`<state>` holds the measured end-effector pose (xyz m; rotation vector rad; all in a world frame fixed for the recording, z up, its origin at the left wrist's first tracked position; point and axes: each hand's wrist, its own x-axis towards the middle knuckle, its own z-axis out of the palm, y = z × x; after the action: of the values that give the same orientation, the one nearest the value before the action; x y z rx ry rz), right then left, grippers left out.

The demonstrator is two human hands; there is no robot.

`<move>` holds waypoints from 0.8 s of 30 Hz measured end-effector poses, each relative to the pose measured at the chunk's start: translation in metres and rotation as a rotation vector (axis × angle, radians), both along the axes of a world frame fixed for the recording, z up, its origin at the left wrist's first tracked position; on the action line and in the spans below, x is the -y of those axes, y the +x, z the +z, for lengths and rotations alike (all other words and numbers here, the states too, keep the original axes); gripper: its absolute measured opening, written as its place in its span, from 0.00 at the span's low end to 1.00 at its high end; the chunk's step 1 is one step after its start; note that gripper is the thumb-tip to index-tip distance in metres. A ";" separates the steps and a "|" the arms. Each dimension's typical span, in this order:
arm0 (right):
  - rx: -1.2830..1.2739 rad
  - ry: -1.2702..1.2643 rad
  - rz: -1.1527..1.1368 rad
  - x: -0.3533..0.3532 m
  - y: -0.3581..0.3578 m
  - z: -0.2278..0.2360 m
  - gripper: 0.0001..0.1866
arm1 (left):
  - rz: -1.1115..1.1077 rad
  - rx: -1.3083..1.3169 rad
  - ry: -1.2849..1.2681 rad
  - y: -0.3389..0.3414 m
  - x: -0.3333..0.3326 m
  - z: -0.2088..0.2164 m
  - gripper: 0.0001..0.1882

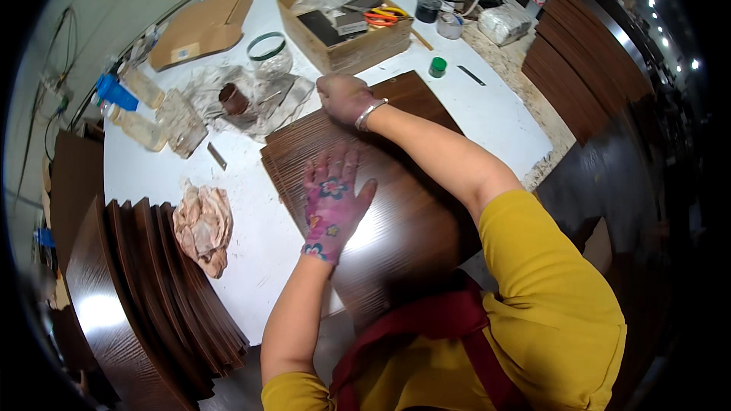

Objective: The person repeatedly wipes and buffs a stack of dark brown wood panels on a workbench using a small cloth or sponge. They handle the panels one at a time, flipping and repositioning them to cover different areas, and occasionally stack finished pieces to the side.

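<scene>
A dark brown wood-grain panel [396, 183] lies on the white table in front of me, with at least one more board edge showing under its left side. My left hand [335, 202], in a pink flowered glove, rests flat on the panel with its fingers stretched toward the far edge. Near the panel's far left part, my right hand [346, 97] is curled closed, a silvery bracelet at its wrist. Whatever it holds, if anything, is hidden under the fingers. Just beyond it lies a stained cloth [217, 91] with a small brown-smeared cup [233, 98] on it.
A wooden box [343, 53] of tools and orange-handled pliers stands at the back, beside a glass jar [270, 57]. Bottles [137, 125] stand at left, above a crumpled pink cloth [202, 228]. Brown panels are stacked at left [152, 274] and right [582, 68]. A green-capped jar [437, 68] sits beyond the panel.
</scene>
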<state>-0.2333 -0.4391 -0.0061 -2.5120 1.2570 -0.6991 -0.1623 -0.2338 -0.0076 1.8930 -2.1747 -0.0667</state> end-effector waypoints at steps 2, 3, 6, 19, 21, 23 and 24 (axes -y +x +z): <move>-0.014 0.026 -0.039 0.008 -0.030 0.009 0.08 | 0.005 -0.016 0.000 0.000 0.000 0.000 0.34; -0.022 0.040 -0.058 0.011 -0.046 0.013 0.08 | 0.009 -0.024 0.001 -0.001 0.000 0.001 0.34; -0.079 0.053 -0.145 0.030 -0.094 0.014 0.09 | 0.010 0.023 -0.011 -0.005 0.001 0.006 0.34; 0.449 0.209 -0.199 0.056 -0.206 -0.013 0.18 | 0.009 0.117 0.039 -0.015 0.008 0.014 0.33; 0.480 0.361 -0.124 0.045 -0.207 -0.009 0.16 | 0.016 0.131 0.061 -0.015 0.008 0.015 0.33; 0.467 0.385 -0.069 0.040 -0.212 -0.010 0.15 | 0.022 0.142 0.053 -0.016 0.008 0.014 0.33; 0.324 0.290 -0.075 0.029 -0.223 -0.011 0.15 | 0.018 0.151 0.043 -0.016 0.007 0.013 0.33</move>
<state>-0.4562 -0.4683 -0.0170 -2.0340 1.2376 -0.8341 -0.1779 -0.2412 0.0058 2.0008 -2.2699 0.0338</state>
